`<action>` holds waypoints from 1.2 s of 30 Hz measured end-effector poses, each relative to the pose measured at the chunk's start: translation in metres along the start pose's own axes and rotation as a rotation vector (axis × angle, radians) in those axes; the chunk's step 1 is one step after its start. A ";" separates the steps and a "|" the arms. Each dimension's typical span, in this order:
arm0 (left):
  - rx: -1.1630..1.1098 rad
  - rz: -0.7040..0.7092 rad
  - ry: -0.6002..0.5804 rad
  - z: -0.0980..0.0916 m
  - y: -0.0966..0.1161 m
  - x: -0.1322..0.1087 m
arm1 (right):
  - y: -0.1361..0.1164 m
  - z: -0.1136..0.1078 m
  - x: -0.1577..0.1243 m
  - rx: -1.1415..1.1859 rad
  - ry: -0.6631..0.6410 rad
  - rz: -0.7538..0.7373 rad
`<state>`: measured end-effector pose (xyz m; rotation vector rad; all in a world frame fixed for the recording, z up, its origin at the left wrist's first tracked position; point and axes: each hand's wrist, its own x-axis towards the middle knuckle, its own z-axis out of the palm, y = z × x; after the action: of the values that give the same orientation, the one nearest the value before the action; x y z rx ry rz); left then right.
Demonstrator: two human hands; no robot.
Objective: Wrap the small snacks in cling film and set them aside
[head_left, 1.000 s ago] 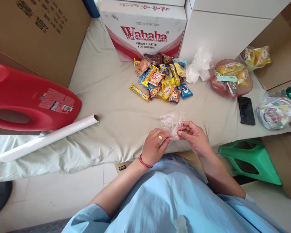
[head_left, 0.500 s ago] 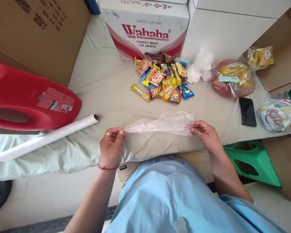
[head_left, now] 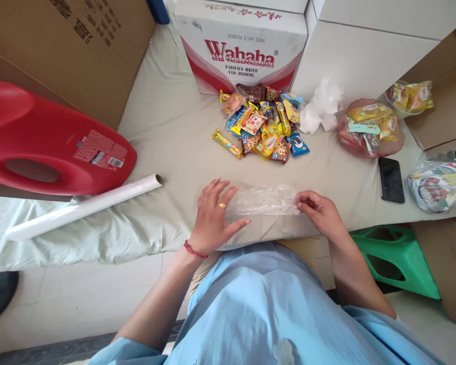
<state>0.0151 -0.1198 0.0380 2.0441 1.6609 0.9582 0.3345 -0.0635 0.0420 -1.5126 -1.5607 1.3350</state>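
A crumpled sheet of clear plastic film (head_left: 266, 200) lies on the cloth-covered table (head_left: 167, 137) in front of me. My left hand (head_left: 215, 215) rests flat on its left end, fingers spread, a gold ring on one finger. My right hand (head_left: 319, 213) pinches the film's right end. A heap of small snack packets (head_left: 260, 129) sits farther back, at arm's length from both hands.
A roll of film (head_left: 83, 207) and a red plastic stool (head_left: 49, 147) lie to the left. A Wahaha box (head_left: 243, 48) stands behind the snacks. To the right are a white crumpled bag (head_left: 321, 106), a pink bowl of snacks (head_left: 370, 129), a phone (head_left: 391, 180) and a green stool (head_left: 395, 258).
The film was bunched between both hands, then pulled out wide. Now my left hand has let go, moved right and flattened onto it; my right hand still pinches its end.
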 end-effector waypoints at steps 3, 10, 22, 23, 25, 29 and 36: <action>-0.023 -0.042 -0.047 0.011 -0.007 0.008 | 0.002 -0.004 -0.004 -0.033 0.023 -0.014; -0.205 -0.189 -0.028 0.003 -0.002 0.000 | 0.011 -0.017 -0.004 -0.235 0.096 -0.117; -0.255 -0.159 -0.013 0.009 0.010 -0.004 | -0.050 0.044 0.019 -0.609 -0.139 -0.494; -0.287 -0.167 -0.014 0.008 0.010 -0.005 | -0.045 0.049 0.022 -0.645 -0.161 -0.476; -0.384 -0.213 -0.010 0.005 0.008 -0.009 | -0.039 0.054 0.027 -0.651 -0.147 -0.468; -0.622 -0.391 -0.051 -0.002 0.002 -0.017 | -0.036 0.051 0.027 -0.498 -0.066 -0.537; -0.762 -0.389 -0.126 -0.015 -0.011 -0.023 | -0.038 0.050 0.025 -0.426 -0.079 -0.639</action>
<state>-0.0052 -0.1414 0.0347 1.2018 1.2750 1.0706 0.2705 -0.0464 0.0544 -1.0273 -2.2315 0.7311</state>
